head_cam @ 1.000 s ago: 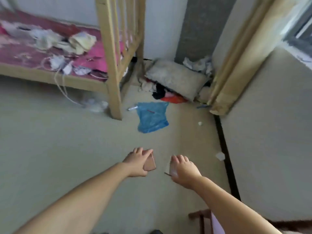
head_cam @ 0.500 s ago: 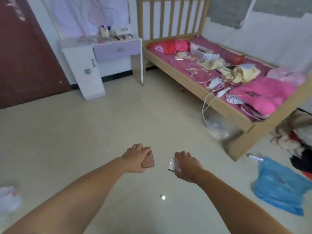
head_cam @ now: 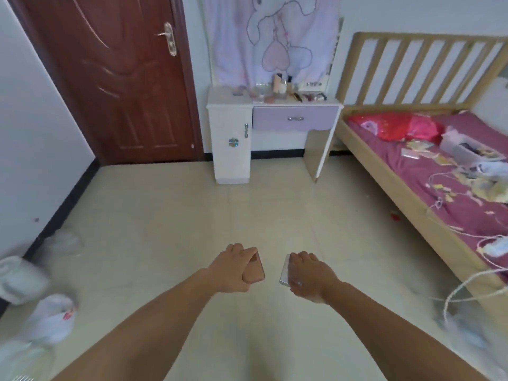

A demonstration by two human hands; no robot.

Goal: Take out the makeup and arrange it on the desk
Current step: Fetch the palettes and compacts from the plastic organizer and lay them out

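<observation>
Left hand (head_cam: 231,270) grips a rose-pink compact (head_cam: 254,272), right hand (head_cam: 309,276) clasps a silver case (head_cam: 285,272), both held out facing a distant white-and-lilac dressing desk (head_cam: 275,116).

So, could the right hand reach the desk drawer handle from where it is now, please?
Probably not: the right hand already holds a silver case, and bare floor separates it from the handle.

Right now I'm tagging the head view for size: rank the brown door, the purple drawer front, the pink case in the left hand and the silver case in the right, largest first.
1. Brown door
2. Purple drawer front
3. Pink case
4. Silver case, mostly hidden by the right hand

The cases sit nearest the camera, so they look bigger than they are.
</observation>
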